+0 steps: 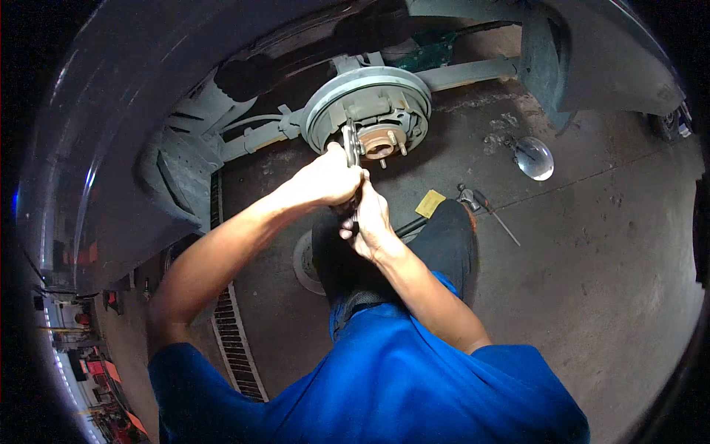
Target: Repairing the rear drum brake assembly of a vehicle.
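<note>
A drum brake assembly, its backing plate pale grey and round, faces me with the drum off. At its lower middle sits a rusty hub with bare wheel studs. My left hand is closed around a metal pliers-like tool, whose upper end reaches the brake parts just left of the hub. Lower down, my right hand is closed on the tool's dark lower end. The tool's tip contact is hidden, so its exact kind is hard to make out.
Car bodywork arches overhead and to the left. A yellow pad, a screwdriver and a metal-headed tool lie by my knee. Farther right rests a shiny round object. A floor grate runs along the left.
</note>
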The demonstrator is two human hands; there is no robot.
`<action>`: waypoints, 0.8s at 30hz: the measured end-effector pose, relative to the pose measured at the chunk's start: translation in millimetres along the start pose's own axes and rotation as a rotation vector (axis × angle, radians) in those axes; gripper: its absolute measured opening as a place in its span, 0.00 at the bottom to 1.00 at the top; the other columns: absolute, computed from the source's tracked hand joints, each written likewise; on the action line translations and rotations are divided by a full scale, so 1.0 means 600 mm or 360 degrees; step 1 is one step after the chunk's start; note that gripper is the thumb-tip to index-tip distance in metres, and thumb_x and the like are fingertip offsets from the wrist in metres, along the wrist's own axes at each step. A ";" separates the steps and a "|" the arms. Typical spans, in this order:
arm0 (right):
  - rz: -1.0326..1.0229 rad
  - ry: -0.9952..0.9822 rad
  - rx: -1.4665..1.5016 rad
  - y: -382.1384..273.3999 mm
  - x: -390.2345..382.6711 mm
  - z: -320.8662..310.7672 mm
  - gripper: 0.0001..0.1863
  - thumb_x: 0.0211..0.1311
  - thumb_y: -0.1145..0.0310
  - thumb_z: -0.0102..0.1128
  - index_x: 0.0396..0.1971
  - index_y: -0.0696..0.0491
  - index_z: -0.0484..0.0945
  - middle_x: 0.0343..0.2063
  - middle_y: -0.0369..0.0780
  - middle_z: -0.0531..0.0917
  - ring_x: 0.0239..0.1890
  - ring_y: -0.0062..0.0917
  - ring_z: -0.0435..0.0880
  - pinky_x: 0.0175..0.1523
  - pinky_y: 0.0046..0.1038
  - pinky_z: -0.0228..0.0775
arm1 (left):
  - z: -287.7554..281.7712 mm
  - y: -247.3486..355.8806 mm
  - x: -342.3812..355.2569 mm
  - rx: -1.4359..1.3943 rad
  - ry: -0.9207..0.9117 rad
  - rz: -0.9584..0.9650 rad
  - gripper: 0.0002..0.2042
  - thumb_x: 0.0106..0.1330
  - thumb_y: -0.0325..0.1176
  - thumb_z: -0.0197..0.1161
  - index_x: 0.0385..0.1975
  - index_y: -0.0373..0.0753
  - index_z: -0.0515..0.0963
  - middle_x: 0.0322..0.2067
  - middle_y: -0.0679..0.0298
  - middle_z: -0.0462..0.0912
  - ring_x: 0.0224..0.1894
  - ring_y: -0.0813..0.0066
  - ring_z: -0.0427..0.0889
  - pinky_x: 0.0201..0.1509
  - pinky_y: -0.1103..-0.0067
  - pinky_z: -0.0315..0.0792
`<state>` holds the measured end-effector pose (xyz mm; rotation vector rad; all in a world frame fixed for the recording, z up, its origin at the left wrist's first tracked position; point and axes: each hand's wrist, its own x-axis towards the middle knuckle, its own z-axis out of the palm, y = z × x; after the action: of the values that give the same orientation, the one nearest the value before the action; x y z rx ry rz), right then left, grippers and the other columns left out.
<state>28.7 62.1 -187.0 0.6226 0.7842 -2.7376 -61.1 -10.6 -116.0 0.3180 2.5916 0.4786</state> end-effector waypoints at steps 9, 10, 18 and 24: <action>0.0093 -0.0564 -0.0671 -0.011 -0.033 -0.163 0.27 0.73 0.42 0.38 0.44 0.52 0.73 0.16 0.31 0.69 0.10 0.15 0.66 0.12 0.20 0.58 | -0.052 -0.021 -0.093 -0.0215 -0.0724 -0.0192 0.30 0.67 0.61 0.52 0.52 0.38 0.74 0.28 0.65 0.76 0.24 0.82 0.66 0.24 0.80 0.64; 0.0007 -0.0523 -0.0742 -0.012 -0.041 -0.188 0.27 0.71 0.41 0.41 0.46 0.52 0.73 0.18 0.32 0.72 0.12 0.16 0.69 0.15 0.20 0.60 | -0.013 -0.039 -0.096 -0.0127 -0.0671 0.0063 0.32 0.67 0.60 0.52 0.54 0.34 0.72 0.32 0.62 0.77 0.25 0.79 0.69 0.27 0.80 0.67; 0.0073 0.0921 -0.1401 -0.119 -0.073 -0.503 0.38 0.55 0.36 0.58 0.51 0.57 0.78 0.41 0.46 0.82 0.44 0.34 0.81 0.46 0.33 0.74 | 0.310 0.073 -0.070 -0.0312 -0.0258 0.0910 0.18 0.72 0.43 0.53 0.52 0.35 0.73 0.26 0.48 0.81 0.28 0.64 0.83 0.35 0.69 0.75; 0.0277 0.1615 -0.2233 -0.037 -0.025 -0.842 0.57 0.44 0.20 0.51 0.49 0.67 0.76 0.50 0.60 0.78 0.56 0.51 0.76 0.59 0.42 0.69 | 0.257 -0.013 -0.151 -0.2271 -0.0942 0.1558 0.14 0.61 0.43 0.69 0.26 0.37 0.80 0.27 0.55 0.84 0.28 0.65 0.83 0.33 0.74 0.78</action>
<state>204.4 358.0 -557.5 1.4417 2.2382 -0.9558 92.2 -2.6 -207.9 0.9376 0.9134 1.9459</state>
